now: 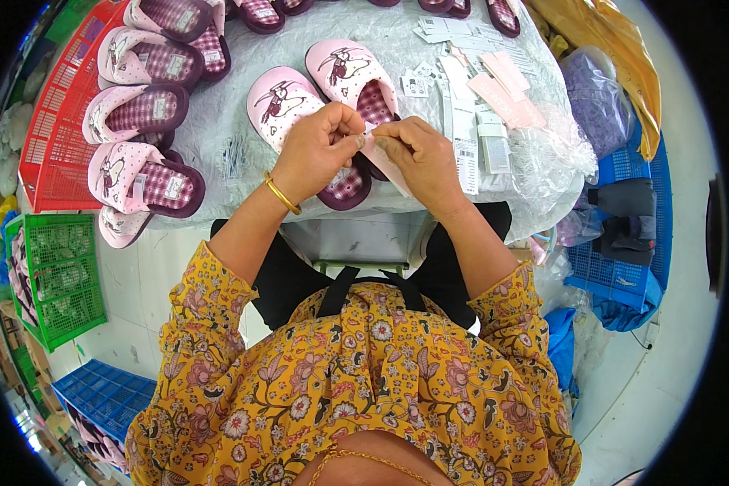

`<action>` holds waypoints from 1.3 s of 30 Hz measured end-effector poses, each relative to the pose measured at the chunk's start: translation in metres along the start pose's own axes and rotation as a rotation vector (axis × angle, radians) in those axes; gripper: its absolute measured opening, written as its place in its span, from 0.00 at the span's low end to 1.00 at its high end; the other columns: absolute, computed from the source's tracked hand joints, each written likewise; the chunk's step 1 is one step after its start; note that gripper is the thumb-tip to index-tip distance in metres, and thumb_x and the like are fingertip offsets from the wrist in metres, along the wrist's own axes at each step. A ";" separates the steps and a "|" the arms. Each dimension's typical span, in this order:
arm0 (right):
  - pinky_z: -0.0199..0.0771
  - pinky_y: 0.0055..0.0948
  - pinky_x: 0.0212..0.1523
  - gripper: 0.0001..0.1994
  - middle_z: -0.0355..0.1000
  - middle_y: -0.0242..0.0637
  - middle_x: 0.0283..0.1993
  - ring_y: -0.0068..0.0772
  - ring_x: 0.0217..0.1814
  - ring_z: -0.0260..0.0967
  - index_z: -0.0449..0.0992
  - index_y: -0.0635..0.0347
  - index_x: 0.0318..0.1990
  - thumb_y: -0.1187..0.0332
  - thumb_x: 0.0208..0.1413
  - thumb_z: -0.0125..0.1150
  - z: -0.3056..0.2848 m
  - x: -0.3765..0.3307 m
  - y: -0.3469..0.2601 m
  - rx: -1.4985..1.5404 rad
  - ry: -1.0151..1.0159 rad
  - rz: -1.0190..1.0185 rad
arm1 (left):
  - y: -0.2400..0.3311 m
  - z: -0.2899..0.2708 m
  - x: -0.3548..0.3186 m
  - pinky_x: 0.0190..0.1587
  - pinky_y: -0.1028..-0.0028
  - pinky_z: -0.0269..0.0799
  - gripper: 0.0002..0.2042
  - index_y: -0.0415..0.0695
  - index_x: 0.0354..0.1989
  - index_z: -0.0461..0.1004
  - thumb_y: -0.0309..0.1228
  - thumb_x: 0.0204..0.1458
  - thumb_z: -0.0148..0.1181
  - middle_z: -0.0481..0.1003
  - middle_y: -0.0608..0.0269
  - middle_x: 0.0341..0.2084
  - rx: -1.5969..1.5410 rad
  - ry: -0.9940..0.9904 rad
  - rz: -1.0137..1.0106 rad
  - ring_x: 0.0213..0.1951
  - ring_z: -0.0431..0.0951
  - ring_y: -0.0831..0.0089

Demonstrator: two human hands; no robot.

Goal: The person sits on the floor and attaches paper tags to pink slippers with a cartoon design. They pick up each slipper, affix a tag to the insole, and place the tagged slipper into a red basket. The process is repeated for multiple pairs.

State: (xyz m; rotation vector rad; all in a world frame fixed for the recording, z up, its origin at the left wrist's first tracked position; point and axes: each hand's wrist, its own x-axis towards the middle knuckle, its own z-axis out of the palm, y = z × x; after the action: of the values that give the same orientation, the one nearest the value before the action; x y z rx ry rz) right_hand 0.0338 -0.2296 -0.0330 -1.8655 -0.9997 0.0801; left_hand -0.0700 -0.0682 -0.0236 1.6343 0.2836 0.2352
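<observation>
A pair of slippers lies before me on the plastic-covered table: the left slipper (279, 99) and the right slipper (350, 71) are pink with a printed cartoon animal and plum checked insoles. My left hand (320, 150) is closed in a pinch over them, at the upper end of a pink tag (390, 168); what its fingertips hold is too small to make out. My right hand (423, 160) pinches the tag near that same end, and the tag hangs down over the right slipper's heel side. The hands partly hide both slippers.
Several matching slippers (155, 180) are stacked at the table's left. Loose pink tags (506, 104), white labels (462, 138) and clear plastic (543, 174) lie at the right. A red crate (61, 121) and green crate (61, 279) stand left, a blue crate (660, 211) right.
</observation>
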 end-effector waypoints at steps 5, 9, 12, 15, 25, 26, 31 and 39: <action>0.74 0.31 0.30 0.05 0.76 0.35 0.32 0.37 0.30 0.75 0.82 0.57 0.35 0.72 0.50 0.68 0.001 0.001 0.000 -0.006 -0.011 -0.029 | 0.001 0.002 0.000 0.28 0.80 0.72 0.04 0.38 0.36 0.72 0.22 0.53 0.60 0.74 0.68 0.27 -0.003 0.008 0.006 0.25 0.73 0.83; 0.74 0.31 0.31 0.05 0.76 0.36 0.32 0.37 0.30 0.75 0.81 0.57 0.36 0.72 0.51 0.68 0.002 -0.001 -0.001 -0.010 -0.016 -0.034 | 0.001 0.001 0.000 0.28 0.80 0.72 0.04 0.38 0.36 0.72 0.21 0.53 0.59 0.73 0.69 0.27 0.022 -0.011 -0.007 0.26 0.73 0.84; 0.74 0.31 0.31 0.05 0.76 0.36 0.33 0.37 0.30 0.75 0.81 0.57 0.37 0.73 0.51 0.67 0.002 -0.001 -0.002 0.010 -0.022 -0.038 | 0.002 0.000 -0.001 0.28 0.80 0.71 0.04 0.38 0.35 0.72 0.21 0.52 0.60 0.73 0.70 0.27 0.010 -0.024 -0.006 0.26 0.73 0.84; 0.74 0.31 0.31 0.05 0.76 0.36 0.33 0.38 0.31 0.75 0.81 0.57 0.37 0.73 0.51 0.67 0.001 -0.001 0.000 0.031 -0.025 -0.020 | 0.002 -0.001 -0.002 0.28 0.80 0.70 0.04 0.38 0.35 0.72 0.21 0.52 0.60 0.73 0.70 0.26 0.001 -0.013 0.004 0.25 0.72 0.85; 0.74 0.32 0.32 0.05 0.75 0.37 0.33 0.38 0.31 0.75 0.81 0.58 0.37 0.72 0.51 0.67 0.001 0.000 -0.002 0.000 -0.040 -0.019 | 0.003 0.000 -0.002 0.28 0.80 0.69 0.04 0.38 0.34 0.72 0.22 0.51 0.61 0.73 0.70 0.25 0.041 -0.011 -0.013 0.25 0.71 0.85; 0.74 0.32 0.32 0.05 0.75 0.37 0.33 0.38 0.31 0.75 0.81 0.58 0.37 0.72 0.51 0.67 0.001 0.000 -0.001 -0.001 -0.040 -0.022 | 0.003 0.000 -0.002 0.28 0.80 0.69 0.04 0.38 0.33 0.72 0.22 0.51 0.61 0.73 0.70 0.25 0.036 -0.009 -0.013 0.25 0.71 0.85; 0.74 0.32 0.32 0.05 0.75 0.37 0.33 0.39 0.31 0.75 0.81 0.57 0.36 0.72 0.51 0.67 0.002 -0.001 0.000 0.001 -0.037 -0.038 | 0.001 -0.001 -0.002 0.28 0.80 0.68 0.04 0.38 0.33 0.72 0.20 0.51 0.60 0.73 0.71 0.25 0.051 -0.010 0.002 0.26 0.70 0.86; 0.74 0.31 0.32 0.05 0.76 0.38 0.33 0.37 0.31 0.75 0.80 0.59 0.36 0.73 0.51 0.68 0.003 -0.001 -0.002 0.030 -0.058 -0.059 | 0.000 0.001 -0.003 0.30 0.81 0.68 0.04 0.37 0.33 0.72 0.19 0.50 0.58 0.72 0.71 0.25 0.040 -0.004 0.002 0.27 0.70 0.86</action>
State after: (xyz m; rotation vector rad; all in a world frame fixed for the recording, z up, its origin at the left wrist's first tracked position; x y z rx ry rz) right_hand 0.0304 -0.2272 -0.0330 -1.8137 -1.0872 0.1134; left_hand -0.0721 -0.0700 -0.0241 1.6747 0.2859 0.2291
